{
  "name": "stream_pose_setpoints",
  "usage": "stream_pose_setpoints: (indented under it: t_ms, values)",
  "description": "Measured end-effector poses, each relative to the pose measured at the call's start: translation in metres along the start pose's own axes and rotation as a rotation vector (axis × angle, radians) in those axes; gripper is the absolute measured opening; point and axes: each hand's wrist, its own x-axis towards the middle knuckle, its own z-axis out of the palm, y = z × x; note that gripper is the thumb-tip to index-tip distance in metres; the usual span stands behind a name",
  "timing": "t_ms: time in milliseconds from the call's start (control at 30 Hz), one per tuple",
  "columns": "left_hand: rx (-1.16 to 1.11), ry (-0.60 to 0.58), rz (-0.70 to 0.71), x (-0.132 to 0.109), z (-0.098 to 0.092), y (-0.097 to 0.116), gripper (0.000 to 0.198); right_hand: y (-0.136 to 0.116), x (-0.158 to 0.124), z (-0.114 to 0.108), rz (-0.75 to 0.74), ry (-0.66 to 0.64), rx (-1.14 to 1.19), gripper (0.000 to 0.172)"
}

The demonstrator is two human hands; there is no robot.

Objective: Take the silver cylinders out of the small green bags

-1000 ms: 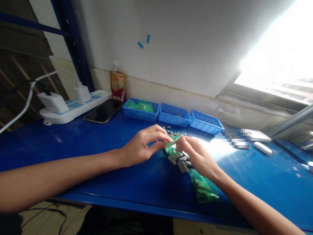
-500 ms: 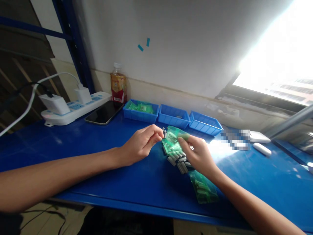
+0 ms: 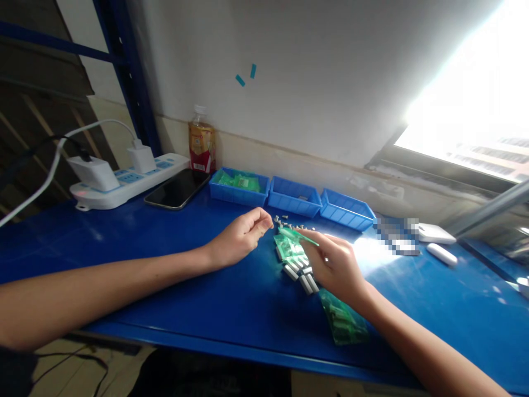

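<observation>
My left hand (image 3: 242,237) is closed in a pinch just left of the metal pieces; whatever sits between its fingertips, if anything, is too small to make out. Between the thumb and fingers of my right hand (image 3: 336,262) is a small green plastic bag (image 3: 294,234), tilted toward the table. Under and in front of it lie several silvery metal cylinders (image 3: 308,284) and another green bag (image 3: 288,249). Small metal pieces (image 3: 285,218) are scattered just behind the held bag. A filled green bag (image 3: 342,320) rests below my right wrist, near the front edge.
Three blue bins line the wall: the left bin (image 3: 237,196) contains green bags, the middle bin (image 3: 293,204) a small piece, beside the right bin (image 3: 347,215). A phone (image 3: 177,190), power strip (image 3: 128,179) and drink bottle (image 3: 201,143) stand left. White objects (image 3: 440,234) lie right.
The bag in my right hand has tipped from upright to nearly flat. My left hand has drawn slightly left, away from it. Small metal pieces now show behind the bag.
</observation>
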Motion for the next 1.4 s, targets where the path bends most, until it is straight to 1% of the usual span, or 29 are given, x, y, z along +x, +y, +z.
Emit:
stream_pose_setpoints:
  t_ms: [67,133,233,267,333,400,467,567,600,667,733,767,833,867,967,1100,1167,1200,1267,1300,1400]
  values:
    - [-0.151,-0.083,-0.126,0.002,-0.001,0.001,0.044,0.001,0.000,-0.001,-0.059,-0.014,-0.017,0.028]
    - [-0.247,-0.158,-0.203,0.003,-0.003,0.003,0.050,0.003,-0.001,-0.001,-0.123,-0.024,-0.039,0.034]
    - [-0.229,-0.207,-0.201,0.002,-0.005,0.007,0.046,0.004,0.000,0.000,-0.190,-0.026,-0.033,0.039]
    - [-0.196,-0.207,-0.192,0.002,-0.005,0.008,0.041,0.003,0.000,0.000,-0.200,-0.029,-0.013,0.040]
    - [-0.135,-0.161,-0.176,0.002,-0.004,0.007,0.033,0.002,0.000,0.000,-0.197,-0.039,0.040,0.040]
    - [-0.107,-0.096,-0.156,0.002,-0.003,0.005,0.030,0.000,0.000,0.000,-0.161,-0.029,0.076,0.037]
    - [-0.108,-0.037,-0.114,0.003,-0.002,0.002,0.028,-0.002,0.000,-0.001,-0.099,-0.005,0.077,0.030]
    - [-0.098,0.032,-0.020,0.003,-0.002,-0.001,0.028,-0.005,0.002,-0.002,0.047,0.004,0.058,0.017]
    - [-0.069,0.048,0.022,0.002,-0.002,-0.002,0.028,-0.006,0.003,-0.003,0.107,-0.013,0.070,0.016]
    - [0.062,0.066,0.140,-0.001,-0.002,-0.001,0.025,-0.009,0.005,-0.004,0.230,-0.073,0.135,0.025]
    - [0.249,0.044,0.325,-0.005,-0.003,0.001,0.017,-0.012,0.005,-0.005,0.327,-0.115,0.228,0.039]
    - [0.335,0.017,0.425,-0.008,-0.003,0.002,0.015,-0.012,0.005,-0.005,0.358,-0.121,0.275,0.044]
    - [0.445,-0.040,0.594,-0.011,-0.003,0.004,0.018,-0.013,0.004,-0.007,0.386,-0.112,0.358,0.045]
    - [0.473,-0.059,0.647,-0.012,-0.002,0.005,0.020,-0.013,0.003,-0.007,0.385,-0.108,0.397,0.043]
    - [0.526,-0.074,0.701,-0.011,-0.002,0.006,0.027,-0.013,0.003,-0.009,0.350,-0.123,0.495,0.039]
    - [0.538,-0.107,0.680,-0.009,-0.005,0.004,0.028,-0.014,0.005,-0.008,0.296,-0.181,0.531,0.033]
    - [0.555,-0.110,0.634,-0.009,-0.006,0.004,0.024,-0.014,0.005,-0.005,0.290,-0.207,0.484,0.028]
    - [0.564,-0.107,0.589,-0.008,-0.007,0.005,0.022,-0.014,0.005,-0.003,0.285,-0.212,0.440,0.026]
    - [0.535,-0.114,0.440,-0.008,-0.006,0.006,0.020,-0.014,0.005,0.000,0.246,-0.203,0.326,0.026]
    - [0.484,-0.118,0.346,-0.008,-0.006,0.007,0.025,-0.013,0.004,0.002,0.204,-0.195,0.265,0.025]
    - [0.236,-0.100,0.086,-0.006,-0.003,0.009,0.054,-0.011,0.003,0.004,0.049,-0.173,0.130,0.023]
